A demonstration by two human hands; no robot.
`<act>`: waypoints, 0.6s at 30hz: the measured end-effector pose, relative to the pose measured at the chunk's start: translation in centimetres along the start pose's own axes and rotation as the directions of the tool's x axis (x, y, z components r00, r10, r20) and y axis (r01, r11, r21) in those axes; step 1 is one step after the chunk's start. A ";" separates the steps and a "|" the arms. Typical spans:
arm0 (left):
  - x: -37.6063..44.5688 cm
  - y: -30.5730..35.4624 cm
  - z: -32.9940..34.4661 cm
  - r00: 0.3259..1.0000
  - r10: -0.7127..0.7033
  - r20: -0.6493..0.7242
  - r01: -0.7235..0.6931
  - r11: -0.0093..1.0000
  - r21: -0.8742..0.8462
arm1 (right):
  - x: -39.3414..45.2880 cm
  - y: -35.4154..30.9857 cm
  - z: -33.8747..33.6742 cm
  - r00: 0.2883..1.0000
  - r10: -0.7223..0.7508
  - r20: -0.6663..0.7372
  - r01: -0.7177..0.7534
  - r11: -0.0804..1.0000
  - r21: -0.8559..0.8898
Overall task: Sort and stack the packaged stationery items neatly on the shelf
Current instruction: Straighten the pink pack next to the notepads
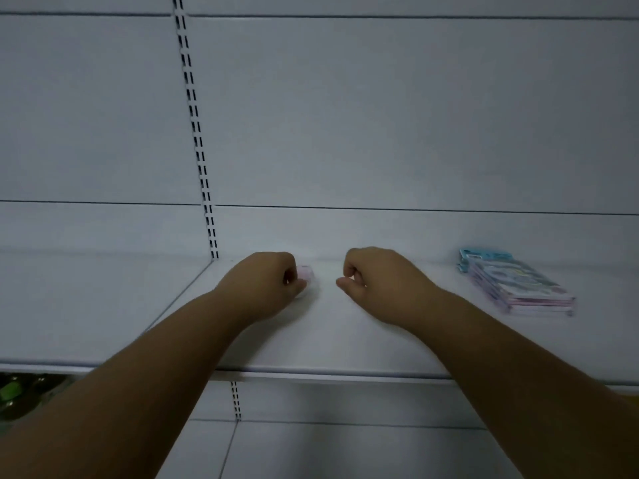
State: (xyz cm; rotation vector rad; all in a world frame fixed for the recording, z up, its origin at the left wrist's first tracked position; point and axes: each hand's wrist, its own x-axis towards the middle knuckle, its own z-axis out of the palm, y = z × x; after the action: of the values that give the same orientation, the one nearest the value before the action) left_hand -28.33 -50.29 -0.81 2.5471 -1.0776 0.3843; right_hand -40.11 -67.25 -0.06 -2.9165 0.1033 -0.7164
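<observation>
Two bare forearms reach up from the lower edge over the white shelf [345,340]. The left hand [262,285] is curled shut, its grip closed on a small pinkish packet [306,273] that peeks out past the knuckles, low over the shelf near the back. The right hand [377,281] is loosely curled, thumb and fingers apart with nothing in its grip. Farther right, a stack of packaged stationery [518,285] lies flat near the slotted back panel [380,115].

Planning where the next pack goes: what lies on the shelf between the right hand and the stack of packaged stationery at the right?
Nothing: in the head view, bare white shelf separates the right hand from the pastel stack of packets.
</observation>
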 end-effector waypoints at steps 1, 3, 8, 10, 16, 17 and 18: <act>0.0 -1.2 -0.3 0.999 -0.015 -0.034 0.015 1.000 -0.014 | 1.0 -0.9 0.7 1.000 -0.008 0.014 0.008 1.000 0.018; 0.4 -3.7 -0.5 0.998 -0.029 -0.052 0.027 0.999 -0.047 | 3.1 -2.4 1.9 0.999 -0.016 0.031 0.014 0.999 0.047; 1.9 -7.1 -0.3 0.978 -0.049 0.201 0.062 0.996 -0.061 | 6.4 -4.1 4.1 0.966 0.165 0.197 -0.166 0.986 -0.009; 2.0 -7.5 -0.1 0.972 -0.023 0.233 0.038 0.997 -0.062 | 6.5 -4.2 4.6 0.941 0.235 0.244 -0.234 0.972 -0.036; 1.6 -8.1 0.5 0.987 0.070 0.144 -0.054 0.992 -0.114 | 5.6 -4.7 5.1 0.931 0.313 0.189 -0.323 0.946 0.021; 1.5 -8.1 0.5 0.988 0.084 0.130 -0.069 0.991 -0.117 | 5.5 -4.7 5.1 0.930 0.315 0.191 -0.325 0.945 0.025; 1.4 -8.1 0.5 0.989 0.092 0.117 -0.078 0.990 -0.121 | 5.4 -4.8 5.1 0.931 0.311 0.190 -0.323 0.946 0.032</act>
State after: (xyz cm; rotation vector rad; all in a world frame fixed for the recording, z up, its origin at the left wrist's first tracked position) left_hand -21.44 -46.16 -2.39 2.4541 -1.2187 0.1830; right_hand -32.86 -62.50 -1.35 -2.7902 0.5099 -0.3908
